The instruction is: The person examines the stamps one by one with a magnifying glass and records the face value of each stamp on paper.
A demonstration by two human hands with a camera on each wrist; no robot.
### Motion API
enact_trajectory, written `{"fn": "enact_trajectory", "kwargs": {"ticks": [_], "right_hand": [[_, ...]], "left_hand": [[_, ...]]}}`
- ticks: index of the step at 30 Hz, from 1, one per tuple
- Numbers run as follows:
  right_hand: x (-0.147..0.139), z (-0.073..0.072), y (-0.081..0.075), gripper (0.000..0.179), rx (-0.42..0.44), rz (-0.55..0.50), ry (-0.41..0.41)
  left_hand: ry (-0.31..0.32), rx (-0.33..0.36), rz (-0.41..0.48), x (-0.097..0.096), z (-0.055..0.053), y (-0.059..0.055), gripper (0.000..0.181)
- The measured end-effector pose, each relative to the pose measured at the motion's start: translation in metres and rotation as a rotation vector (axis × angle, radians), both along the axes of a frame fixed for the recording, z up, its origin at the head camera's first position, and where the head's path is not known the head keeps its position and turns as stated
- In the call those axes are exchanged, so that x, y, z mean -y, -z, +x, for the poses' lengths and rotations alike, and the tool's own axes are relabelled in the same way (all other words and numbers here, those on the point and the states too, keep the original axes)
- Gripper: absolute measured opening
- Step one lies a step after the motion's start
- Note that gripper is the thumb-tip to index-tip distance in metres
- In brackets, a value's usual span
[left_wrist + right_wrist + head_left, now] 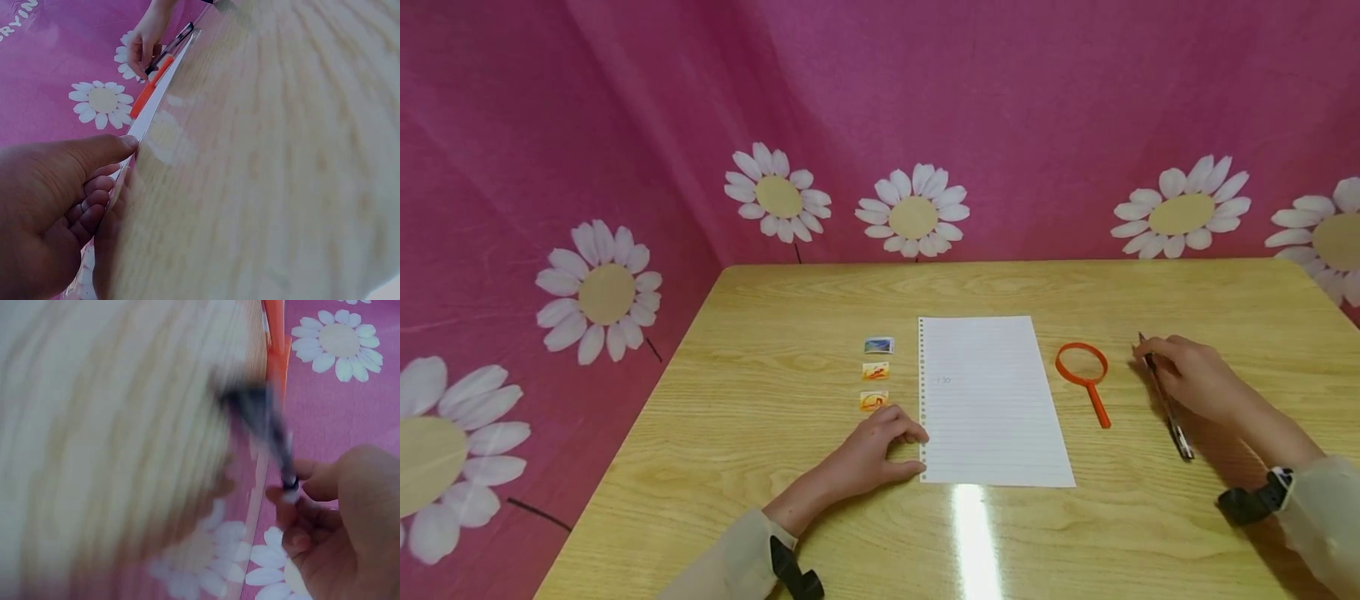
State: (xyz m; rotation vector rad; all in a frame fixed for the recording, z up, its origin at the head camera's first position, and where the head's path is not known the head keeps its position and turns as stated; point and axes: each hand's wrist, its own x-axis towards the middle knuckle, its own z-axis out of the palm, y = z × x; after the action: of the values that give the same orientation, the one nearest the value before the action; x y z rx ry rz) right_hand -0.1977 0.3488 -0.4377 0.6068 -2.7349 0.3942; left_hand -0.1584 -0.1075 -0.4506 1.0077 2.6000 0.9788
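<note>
A sheet of lined paper (992, 417) with punched holes down its left side lies on the wooden table. It carries a small faint handwritten mark near its upper left. My left hand (880, 446) rests at the sheet's lower left edge, its thumb and fingertips touching the margin, fingers loosely bent. On the right, my right hand (1198, 379) pinches a dark pen (1171, 419) near its far end; in the right wrist view the pen (279, 437) is blurred. A red magnifying glass (1099, 404) lies between the paper and the right hand.
Three small picture stamps stand in a column left of the paper: a blue one (879, 345), a yellow-orange one (876, 372), and another (873, 400) right by the left hand. A pink flowered cloth (1037, 125) hangs behind and left of the table (760, 350).
</note>
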Motion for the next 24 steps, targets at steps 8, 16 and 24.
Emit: {"fn": "enact_trajectory", "kwargs": {"ticks": [8,16,24], "right_hand": [[-0.007,0.003,0.001,0.05,-0.101,-0.013,-0.079],[-0.008,0.007,0.0,0.047,-0.148,-0.067,-0.061],[0.002,0.018,-0.004,0.027,0.067,-0.548,0.069]], "left_hand": [[-0.003,-0.004,-0.001,0.0,-0.001,0.0,0.027],[0.004,-0.006,0.003,-0.001,-0.001,0.0,0.027],[-0.01,-0.006,-0.002,-0.001,0.0,-0.001,0.027]]}}
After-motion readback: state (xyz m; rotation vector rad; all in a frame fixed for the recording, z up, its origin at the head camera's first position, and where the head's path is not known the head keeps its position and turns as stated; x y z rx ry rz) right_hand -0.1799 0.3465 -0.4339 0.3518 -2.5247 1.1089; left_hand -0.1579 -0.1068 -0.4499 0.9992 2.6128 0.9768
